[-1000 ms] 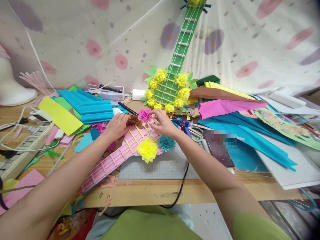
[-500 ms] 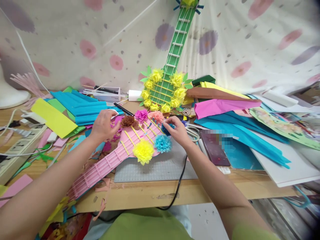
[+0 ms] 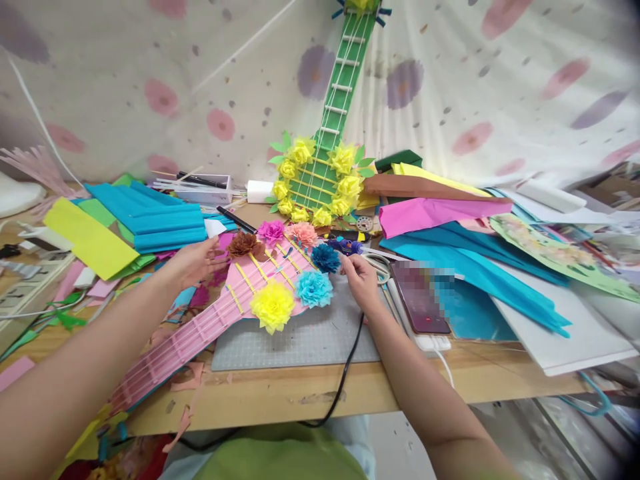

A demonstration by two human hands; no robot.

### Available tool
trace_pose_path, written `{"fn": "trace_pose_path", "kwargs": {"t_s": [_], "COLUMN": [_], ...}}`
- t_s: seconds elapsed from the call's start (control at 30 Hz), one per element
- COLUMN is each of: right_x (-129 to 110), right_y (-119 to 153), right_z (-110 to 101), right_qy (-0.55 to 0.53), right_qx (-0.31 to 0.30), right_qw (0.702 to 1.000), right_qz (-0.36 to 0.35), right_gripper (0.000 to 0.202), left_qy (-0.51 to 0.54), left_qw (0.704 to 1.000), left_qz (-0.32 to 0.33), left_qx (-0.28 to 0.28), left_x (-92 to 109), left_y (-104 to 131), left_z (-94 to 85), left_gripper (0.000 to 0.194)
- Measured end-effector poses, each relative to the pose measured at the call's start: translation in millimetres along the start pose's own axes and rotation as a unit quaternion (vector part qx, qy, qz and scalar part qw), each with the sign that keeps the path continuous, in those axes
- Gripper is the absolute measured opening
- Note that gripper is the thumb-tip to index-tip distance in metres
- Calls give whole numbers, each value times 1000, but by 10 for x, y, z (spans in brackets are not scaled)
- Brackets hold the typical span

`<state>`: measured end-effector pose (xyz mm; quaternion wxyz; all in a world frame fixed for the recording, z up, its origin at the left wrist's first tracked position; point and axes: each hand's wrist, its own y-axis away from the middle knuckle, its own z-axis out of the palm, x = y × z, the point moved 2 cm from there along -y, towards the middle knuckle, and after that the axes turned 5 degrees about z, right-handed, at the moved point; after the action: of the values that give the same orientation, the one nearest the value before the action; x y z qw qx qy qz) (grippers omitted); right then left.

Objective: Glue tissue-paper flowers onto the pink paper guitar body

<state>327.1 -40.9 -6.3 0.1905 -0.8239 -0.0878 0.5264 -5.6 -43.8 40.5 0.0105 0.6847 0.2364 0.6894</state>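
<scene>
A pink paper instrument with strings and yellow strips lies slantwise over the grey cutting mat. Several paper flowers ring its body, among them a yellow one, a light blue one, a dark blue one and a brown one. My left hand, fingers spread, is beside the brown flower and holds nothing. At the dark blue flower's right edge is my right hand, thumb and fingers pinched together; whether they grip a petal is too small to tell.
Behind stands a green paper instrument with yellow flowers. Blue crepe paper and scraps are at the left. A phone, folded crepe paper and white sheets lie right. A black cable crosses the front edge.
My left hand has lowered and its fingers have spread. My right hand has moved off the top of the dark blue flower to its right side. The whole view has shifted slightly.
</scene>
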Motion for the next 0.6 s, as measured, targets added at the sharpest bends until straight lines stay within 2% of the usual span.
{"fn": "trace_pose_path", "kwargs": {"t_s": [0.03,0.13,0.4,0.5,0.57,0.6], "right_x": [18,55,122,158,171,174], "right_y": [4,7,44,65,80,88], "right_z": [-6,-23,6,4,-3,-5], "right_qy": [-4,-10,2,28,46,54], "right_qx": [1,2,0,8,17,20], "right_qw": [1000,1000,1000,999,999,998], "right_qz": [-1,-4,6,13,15,15], "right_gripper": [40,41,41,42,43,43], "left_qy": [31,85,119,110,106,90], "left_qw": [999,993,989,990,992,995], "left_qz": [-42,-76,-83,-82,-60,-19], "left_qx": [17,41,22,31,42,45], "left_x": [26,132,236,249,268,291], "left_y": [35,104,156,135,89,59], "left_z": [23,74,86,42,0,-21], "left_gripper": [18,17,18,18,17,16]}}
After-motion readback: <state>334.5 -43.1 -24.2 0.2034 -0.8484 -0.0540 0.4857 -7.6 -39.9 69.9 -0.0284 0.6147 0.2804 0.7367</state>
